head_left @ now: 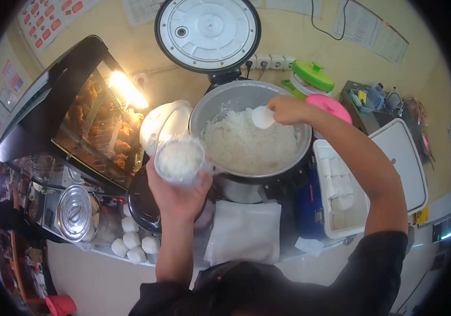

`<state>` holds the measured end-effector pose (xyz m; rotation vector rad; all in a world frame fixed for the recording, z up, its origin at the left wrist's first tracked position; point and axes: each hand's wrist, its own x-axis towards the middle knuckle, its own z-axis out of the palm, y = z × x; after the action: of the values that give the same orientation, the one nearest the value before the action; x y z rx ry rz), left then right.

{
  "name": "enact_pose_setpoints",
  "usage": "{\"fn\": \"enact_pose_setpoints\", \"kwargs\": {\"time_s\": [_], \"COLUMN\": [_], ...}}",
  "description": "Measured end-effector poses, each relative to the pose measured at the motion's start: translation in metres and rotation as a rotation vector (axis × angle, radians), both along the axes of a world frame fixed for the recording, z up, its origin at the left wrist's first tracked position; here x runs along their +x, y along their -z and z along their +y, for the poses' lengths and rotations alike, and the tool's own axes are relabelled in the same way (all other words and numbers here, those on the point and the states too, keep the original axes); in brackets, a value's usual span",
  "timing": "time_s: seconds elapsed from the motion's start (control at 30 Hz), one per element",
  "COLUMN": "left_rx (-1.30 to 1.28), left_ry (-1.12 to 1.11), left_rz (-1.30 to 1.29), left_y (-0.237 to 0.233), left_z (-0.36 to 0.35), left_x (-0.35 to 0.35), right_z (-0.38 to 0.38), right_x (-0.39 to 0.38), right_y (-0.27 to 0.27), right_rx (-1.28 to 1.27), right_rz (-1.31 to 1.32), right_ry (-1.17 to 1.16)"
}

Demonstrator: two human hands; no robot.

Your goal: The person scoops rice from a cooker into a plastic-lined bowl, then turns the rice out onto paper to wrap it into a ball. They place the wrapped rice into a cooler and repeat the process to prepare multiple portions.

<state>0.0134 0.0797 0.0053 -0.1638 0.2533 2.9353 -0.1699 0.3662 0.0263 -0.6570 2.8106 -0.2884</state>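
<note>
On the counter nearest the person, below both hands, lie a stack of white sheets [244,231] and, to the left, a cluster of round white bundles [132,239]. Past them a wide cooker pot [251,92] of rice [252,139] stands with its lid [209,31] tipped up behind it. Left of the fingers there's a lit glass cabinet [94,121] of fried food; to their right, an open cooler box [362,221] with white packets [337,181] inside. Farther off, papers and a row of sockets [277,62] sit on the yellowish wall [299,31].

The left hand [179,197] has its fingers curled round a small container [180,160] heaped with rice, held up just outside the pot's near left rim. The right hand [288,110] reaches over the pot's far right side, fingers closed on a white scoop [263,117] just above the rice.

The container is blurred, so I can't tell its exact shape. The scoop's handle is hidden in the right hand, and the left edge of the room goes dark and warped.
</note>
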Motion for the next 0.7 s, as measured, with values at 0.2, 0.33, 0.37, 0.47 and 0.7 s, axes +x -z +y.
{"fn": "enact_pose_setpoints", "kwargs": {"time_s": [0.2,0.33,0.37,0.47,0.7], "left_rx": [-0.087,-0.045,-0.025,0.008,-0.099], "left_ry": [-0.136,-0.172,-0.176,-0.195,-0.255], "left_rz": [-0.104,-0.144,-0.151,-0.181,-0.197], "left_y": [0.011,0.018,0.019,0.023,0.026], "left_z": [-0.024,-0.032,-0.034,-0.039,-0.037], "left_x": [0.029,0.018,0.016,0.016,0.015], "right_z": [-0.037,-0.077,-0.088,-0.099,-0.078], "right_x": [-0.07,-0.086,-0.085,-0.083,-0.08], "right_y": [0.118,0.154,0.154,0.164,0.176], "right_rx": [0.05,-0.069,-0.114,-0.308,-0.712], "right_rz": [-0.05,-0.056,-0.133,-0.331,-0.418], "right_ry": [0.132,0.14,0.179,0.317,0.235]}}
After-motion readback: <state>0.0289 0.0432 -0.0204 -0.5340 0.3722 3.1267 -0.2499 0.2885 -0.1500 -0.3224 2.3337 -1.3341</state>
